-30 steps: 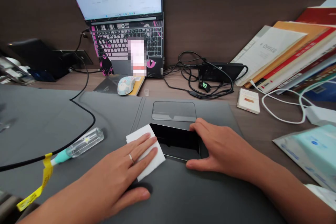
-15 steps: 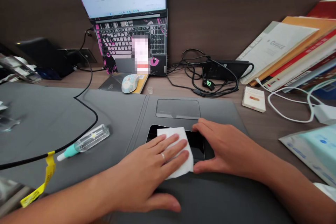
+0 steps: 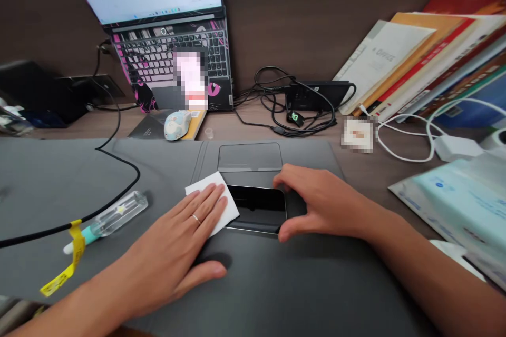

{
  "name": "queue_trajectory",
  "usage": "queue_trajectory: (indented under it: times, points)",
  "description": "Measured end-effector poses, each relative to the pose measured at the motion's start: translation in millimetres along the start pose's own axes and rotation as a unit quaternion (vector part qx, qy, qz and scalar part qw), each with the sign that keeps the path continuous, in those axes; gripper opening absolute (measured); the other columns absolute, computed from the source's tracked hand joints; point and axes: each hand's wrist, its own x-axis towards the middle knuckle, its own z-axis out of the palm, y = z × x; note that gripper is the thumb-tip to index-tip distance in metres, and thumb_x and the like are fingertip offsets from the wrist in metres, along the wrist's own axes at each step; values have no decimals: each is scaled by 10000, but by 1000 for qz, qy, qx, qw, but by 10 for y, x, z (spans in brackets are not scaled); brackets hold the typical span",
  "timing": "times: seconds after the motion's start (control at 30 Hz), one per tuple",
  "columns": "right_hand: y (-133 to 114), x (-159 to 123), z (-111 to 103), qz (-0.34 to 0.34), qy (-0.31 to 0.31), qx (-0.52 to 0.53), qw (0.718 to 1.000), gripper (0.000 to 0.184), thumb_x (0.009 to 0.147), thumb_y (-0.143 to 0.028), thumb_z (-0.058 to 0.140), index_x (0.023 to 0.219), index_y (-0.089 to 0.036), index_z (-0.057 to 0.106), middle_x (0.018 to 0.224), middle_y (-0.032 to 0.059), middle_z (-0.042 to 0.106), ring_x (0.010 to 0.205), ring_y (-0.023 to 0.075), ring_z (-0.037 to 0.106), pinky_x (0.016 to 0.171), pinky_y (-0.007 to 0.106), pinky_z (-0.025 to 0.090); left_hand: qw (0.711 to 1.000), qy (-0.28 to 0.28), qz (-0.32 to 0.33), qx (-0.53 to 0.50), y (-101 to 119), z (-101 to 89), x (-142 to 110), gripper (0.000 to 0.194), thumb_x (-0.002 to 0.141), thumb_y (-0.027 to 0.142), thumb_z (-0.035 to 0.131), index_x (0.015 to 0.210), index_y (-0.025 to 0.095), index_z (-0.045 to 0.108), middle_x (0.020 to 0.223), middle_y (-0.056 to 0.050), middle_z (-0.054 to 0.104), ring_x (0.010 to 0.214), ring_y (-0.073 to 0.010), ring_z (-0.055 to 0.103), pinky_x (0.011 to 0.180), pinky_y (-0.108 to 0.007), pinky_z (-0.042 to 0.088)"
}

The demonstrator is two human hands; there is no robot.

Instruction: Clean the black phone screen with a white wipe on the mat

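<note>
A black phone [image 3: 258,206] lies screen up on a grey desk mat [image 3: 300,289]. My left hand [image 3: 182,239] lies flat, its fingers pressing a white wipe [image 3: 210,189] onto the phone's left end. My right hand [image 3: 316,202] grips the phone's right end, thumb at the near edge and fingers over the far edge. A clear phone case [image 3: 250,157] lies just beyond the phone.
A clear spray bottle [image 3: 114,217] and a black cable [image 3: 118,142] with a yellow tag [image 3: 71,263] lie to the left. Behind are an open laptop [image 3: 166,37], a mouse [image 3: 177,124], a charger with tangled cables [image 3: 308,102], leaning folders [image 3: 415,63] and a wipes pack [image 3: 462,195].
My left hand slid the wipe right over the screen, then back to the phone's left end. My right hand kept holding the phone. The view shifted slightly.
</note>
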Motion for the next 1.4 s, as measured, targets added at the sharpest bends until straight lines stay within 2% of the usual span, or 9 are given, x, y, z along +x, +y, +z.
queue_trajectory:
  times: [0.2,0.33,0.43,0.67,0.9,1.03,1.13,1.3,1.4]
  points:
    - [96,-31,4,-33,44,93,994,880,847,-943,208,1050,-185,607,893,49,628,743,204,563,682,343,398,990,-56,76,-110,233,-43,435,990,995,760,357,1654,55,137,1729,-181,85,1615,-346,60,1294,-517,250]
    - [109,-26,10,-42,49,105,992,872,861,-924,140,1000,-188,587,862,39,602,716,189,533,675,335,383,978,-62,106,-171,361,-67,641,1031,965,814,316,1649,53,182,1731,-158,106,1619,-316,37,1329,-493,157]
    - [108,-15,12,-39,45,103,993,866,865,-921,143,998,-190,588,860,39,602,717,190,534,676,333,377,974,-57,117,-184,288,-57,574,981,981,775,371,1660,98,167,1736,-127,121,1621,-281,81,1335,-447,163]
    - [94,-9,25,-25,30,95,995,873,872,-915,111,992,-201,599,852,41,628,716,195,541,664,331,358,990,-49,46,-123,-70,7,273,899,1024,648,465,1679,178,66,1738,-129,128,1610,-316,153,1295,-498,273]
    - [92,-5,21,-33,31,99,994,870,901,-887,87,978,-192,605,839,36,622,700,183,534,670,325,355,973,-68,112,-187,212,-23,543,1025,953,788,438,1670,122,133,1736,-117,93,1616,-325,93,1324,-504,177]
    - [99,-4,19,-32,31,98,994,852,910,-881,108,957,-189,602,836,36,620,701,181,528,669,322,353,959,-88,155,-219,235,-40,490,987,968,751,464,1675,159,112,1742,-60,54,1622,-280,77,1342,-454,89]
    - [98,1,18,-28,29,97,994,832,918,-879,134,941,-190,600,831,33,619,701,180,525,668,320,345,959,-106,154,-212,152,-58,359,955,974,731,483,1674,178,142,1739,-72,95,1612,-294,148,1331,-470,167]
    - [95,7,17,-18,25,97,995,841,909,-888,132,942,-192,604,827,30,621,696,177,518,664,316,328,970,-84,129,-189,51,-73,266,831,1005,653,509,1664,253,200,1731,-58,192,1597,-299,223,1304,-515,261]
    - [90,7,14,-18,22,101,994,841,908,-888,131,939,-195,606,834,34,629,701,178,522,665,315,329,974,-80,124,-172,44,-68,230,858,999,662,511,1670,247,174,1725,-64,214,1591,-299,243,1298,-514,286]
